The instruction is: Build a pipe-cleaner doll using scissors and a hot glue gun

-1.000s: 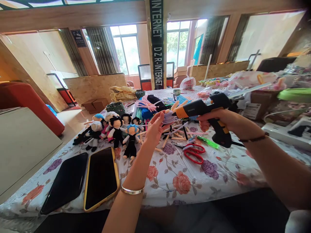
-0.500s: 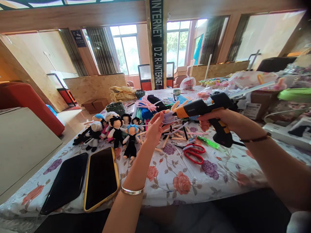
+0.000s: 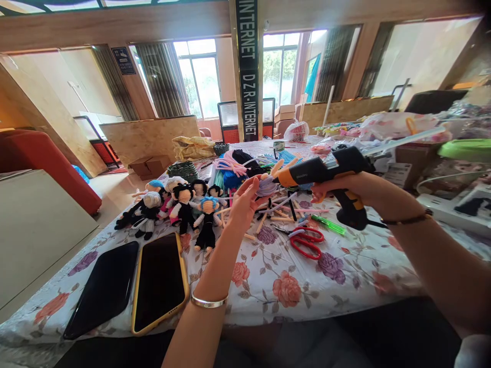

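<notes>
My right hand [image 3: 347,190] grips a black and orange glue gun [image 3: 326,174] above the table, a clear glue stick poking from its back. The gun's nozzle touches a small lilac pipe-cleaner piece [image 3: 266,185] that my left hand [image 3: 244,203] holds up by the fingertips. Both hands hover over loose pipe cleaners [image 3: 280,209] on the flowered tablecloth [image 3: 276,276].
Several small dolls [image 3: 180,207] lie at the left, and two phones [image 3: 132,283] rest near the front edge. Red scissors [image 3: 305,240] and a green tool [image 3: 328,225] lie under my right hand. Bundles of pipe cleaners [image 3: 233,168], bags and boxes crowd the far and right side.
The glue gun's rear and its glue stick have tipped slightly upward and my right wrist shifted a little. My left hand has stayed put.
</notes>
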A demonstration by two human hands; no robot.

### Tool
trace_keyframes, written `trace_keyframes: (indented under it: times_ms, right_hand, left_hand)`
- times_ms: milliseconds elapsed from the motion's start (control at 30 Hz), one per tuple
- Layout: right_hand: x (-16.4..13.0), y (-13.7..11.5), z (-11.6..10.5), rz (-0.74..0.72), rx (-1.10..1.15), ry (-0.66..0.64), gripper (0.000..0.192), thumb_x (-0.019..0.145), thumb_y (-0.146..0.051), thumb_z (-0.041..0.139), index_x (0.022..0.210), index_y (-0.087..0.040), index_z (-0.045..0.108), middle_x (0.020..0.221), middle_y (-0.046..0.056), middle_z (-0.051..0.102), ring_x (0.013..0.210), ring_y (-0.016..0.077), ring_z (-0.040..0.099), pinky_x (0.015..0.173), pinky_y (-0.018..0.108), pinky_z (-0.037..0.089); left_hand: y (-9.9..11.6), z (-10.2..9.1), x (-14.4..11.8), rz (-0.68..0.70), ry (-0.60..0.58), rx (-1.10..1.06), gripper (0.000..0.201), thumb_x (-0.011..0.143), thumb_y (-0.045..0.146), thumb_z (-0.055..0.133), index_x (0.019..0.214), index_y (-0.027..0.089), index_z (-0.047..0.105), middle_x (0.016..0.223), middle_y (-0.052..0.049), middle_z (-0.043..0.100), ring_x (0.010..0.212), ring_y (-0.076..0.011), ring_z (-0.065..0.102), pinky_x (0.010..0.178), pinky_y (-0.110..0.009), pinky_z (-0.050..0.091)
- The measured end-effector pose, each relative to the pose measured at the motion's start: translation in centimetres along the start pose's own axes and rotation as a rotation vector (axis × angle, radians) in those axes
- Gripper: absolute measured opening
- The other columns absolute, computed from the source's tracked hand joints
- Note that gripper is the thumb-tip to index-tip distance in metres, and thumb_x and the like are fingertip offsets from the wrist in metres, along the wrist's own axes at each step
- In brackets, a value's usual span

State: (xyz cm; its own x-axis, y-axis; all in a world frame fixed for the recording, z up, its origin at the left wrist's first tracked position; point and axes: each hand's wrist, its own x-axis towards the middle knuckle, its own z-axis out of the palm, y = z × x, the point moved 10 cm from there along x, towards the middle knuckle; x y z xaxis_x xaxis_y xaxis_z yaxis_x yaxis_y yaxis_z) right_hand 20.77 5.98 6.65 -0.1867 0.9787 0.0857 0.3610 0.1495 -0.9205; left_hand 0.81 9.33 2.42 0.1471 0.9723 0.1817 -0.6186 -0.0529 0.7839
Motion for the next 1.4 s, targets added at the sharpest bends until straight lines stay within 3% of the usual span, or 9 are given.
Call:
trace_keyframes:
  times_ms: [133,267,500,800,1133,1400]
  right_hand:
    - [-0.3,-0.5,-0.1,-0.052,-0.055,-0.009,0.019,0.062,-0.039,0.075,0.068,-0.020,0.072,0.082,0.002,0.070,0.089,0.0218,0.061,0.090,0.036,0.042]
    - [-0.7,-0.8,-0.5,-0.025,-0.069,0.054,0.023,0.058,-0.037,0.078,0.075,-0.023,0.074,0.085,0.001,0.070,0.094,0.0240,0.060,0.091,0.038,0.042]
    - [-0.7,0.1,-1.8,0.028,-0.041,0.108,0.028,0.056,-0.038,0.079,0.079,-0.023,0.074,0.086,0.001,0.071,0.089,0.0227,0.062,0.080,0.034,0.046]
    - [-0.1,0.4,-1.5,-0.002,0.031,0.056,0.021,0.060,-0.033,0.077,0.078,-0.021,0.074,0.088,0.003,0.072,0.091,0.0223,0.064,0.088,0.035,0.049]
    - [0.4,2.1,-2.4,0.163,0.254,0.094,0.028,0.049,-0.033,0.083,0.071,-0.019,0.074,0.081,0.005,0.072,0.078,0.0199,0.066,0.079,0.033,0.054]
    - [0.2,1.2,-3.4,0.023,0.078,-0.059,0.028,0.052,-0.040,0.080,0.070,-0.019,0.074,0.077,0.006,0.071,0.078,0.0210,0.065,0.082,0.036,0.050]
  left_hand:
    - [0.0,0.0,-0.1,0.000,0.001,0.009,0.019,0.069,0.029,0.074,0.085,0.017,0.070,0.093,-0.004,0.072,0.095,-0.0216,0.068,0.092,-0.042,0.052]
    - [0.0,0.0,-0.1,-0.006,0.005,0.009,0.019,0.069,0.028,0.074,0.085,0.018,0.070,0.096,-0.005,0.072,0.100,-0.0228,0.066,0.093,-0.043,0.051]
    - [0.0,0.0,-0.1,0.004,-0.008,0.021,0.023,0.067,0.031,0.075,0.085,0.019,0.070,0.093,-0.005,0.072,0.103,-0.0270,0.065,0.092,-0.047,0.051]
    - [-0.2,-0.2,0.1,-0.010,0.007,-0.011,0.024,0.067,0.031,0.076,0.086,0.018,0.069,0.091,-0.005,0.072,0.104,-0.0266,0.065,0.095,-0.048,0.050]
    - [-0.1,0.2,-0.2,-0.015,-0.006,0.017,0.022,0.070,0.031,0.072,0.088,0.018,0.069,0.097,-0.006,0.071,0.109,-0.0267,0.062,0.094,-0.046,0.051]
    - [-0.2,-0.6,-0.1,-0.035,0.048,0.006,0.014,0.071,0.025,0.068,0.084,0.019,0.067,0.094,-0.006,0.071,0.101,-0.0262,0.065,0.094,-0.049,0.050]
